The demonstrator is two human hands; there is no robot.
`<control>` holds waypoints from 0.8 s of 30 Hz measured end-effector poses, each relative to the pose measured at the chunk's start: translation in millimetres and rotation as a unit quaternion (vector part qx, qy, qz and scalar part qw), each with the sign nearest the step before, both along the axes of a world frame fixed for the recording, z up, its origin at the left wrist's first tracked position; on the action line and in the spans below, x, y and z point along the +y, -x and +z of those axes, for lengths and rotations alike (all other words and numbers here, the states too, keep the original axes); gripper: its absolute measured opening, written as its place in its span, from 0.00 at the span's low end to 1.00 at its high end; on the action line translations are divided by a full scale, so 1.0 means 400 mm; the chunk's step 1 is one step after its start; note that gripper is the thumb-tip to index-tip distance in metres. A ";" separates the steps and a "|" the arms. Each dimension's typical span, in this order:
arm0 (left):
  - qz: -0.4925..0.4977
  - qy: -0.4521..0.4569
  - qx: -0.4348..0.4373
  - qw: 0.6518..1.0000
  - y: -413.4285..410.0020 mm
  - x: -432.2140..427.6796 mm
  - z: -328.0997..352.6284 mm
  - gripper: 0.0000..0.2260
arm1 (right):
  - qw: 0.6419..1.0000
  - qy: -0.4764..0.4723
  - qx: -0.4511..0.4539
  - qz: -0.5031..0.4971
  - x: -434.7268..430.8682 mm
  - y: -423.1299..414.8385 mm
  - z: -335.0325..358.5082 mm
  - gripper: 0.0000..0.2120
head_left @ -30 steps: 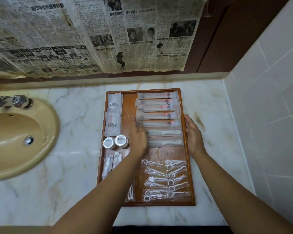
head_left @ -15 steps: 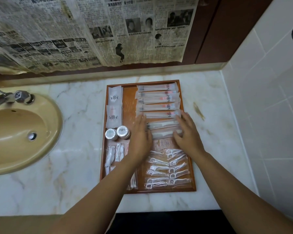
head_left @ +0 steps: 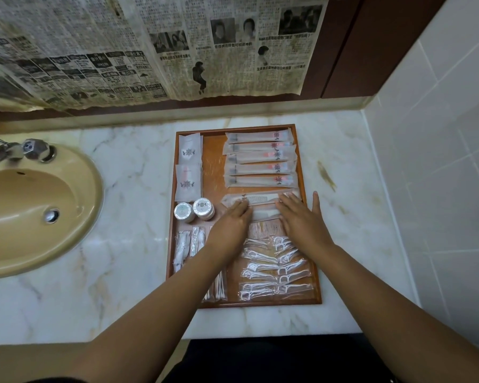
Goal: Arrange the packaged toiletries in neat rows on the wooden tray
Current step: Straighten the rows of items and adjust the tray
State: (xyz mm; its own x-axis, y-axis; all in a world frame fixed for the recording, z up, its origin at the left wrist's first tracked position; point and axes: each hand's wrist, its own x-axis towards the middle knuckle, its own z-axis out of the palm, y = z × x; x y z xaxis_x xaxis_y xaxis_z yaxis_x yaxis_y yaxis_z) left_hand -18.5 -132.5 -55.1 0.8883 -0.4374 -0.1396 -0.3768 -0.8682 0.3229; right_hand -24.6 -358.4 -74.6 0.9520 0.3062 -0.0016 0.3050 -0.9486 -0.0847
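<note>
Marble desk (head_left: 122, 189) bearing the wooden tray (head_left: 260, 304) of clear-wrapped toiletries. Left grip (head_left: 230, 230) and right grip (head_left: 302, 219), fingers straight and flat, press the comb packets (head_left: 260, 199) at mid-tray. Beyond the grips: five toothbrush packets (head_left: 260, 161) in a row; nearer: paired floss picks (head_left: 274, 269); left of the left grip: two round jars (head_left: 194, 211), with white sachets (head_left: 188, 172) beyond them.

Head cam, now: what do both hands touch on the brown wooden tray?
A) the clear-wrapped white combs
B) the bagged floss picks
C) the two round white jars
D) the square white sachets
A: the left hand and right hand lie flat with straight fingers on the clear-wrapped white combs, mid-way along the brown wooden tray.
</note>
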 end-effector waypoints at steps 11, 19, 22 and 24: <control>0.001 0.022 0.025 0.999 0.003 0.009 0.008 0.23 | 1.000 0.009 -0.005 -0.022 -0.005 0.034 -0.016 0.23; -0.009 0.050 0.008 0.999 -0.002 0.018 0.016 0.22 | 0.998 -0.050 0.000 -0.031 -0.009 0.004 0.020 0.17; -0.018 0.033 0.013 0.999 -0.020 0.016 0.023 0.25 | 0.998 -0.051 0.024 -0.030 -0.014 -0.004 0.028 0.19; -0.026 0.036 0.008 0.999 -0.038 0.019 0.019 0.23 | 0.998 -0.057 0.018 -0.028 -0.012 -0.010 0.031 0.15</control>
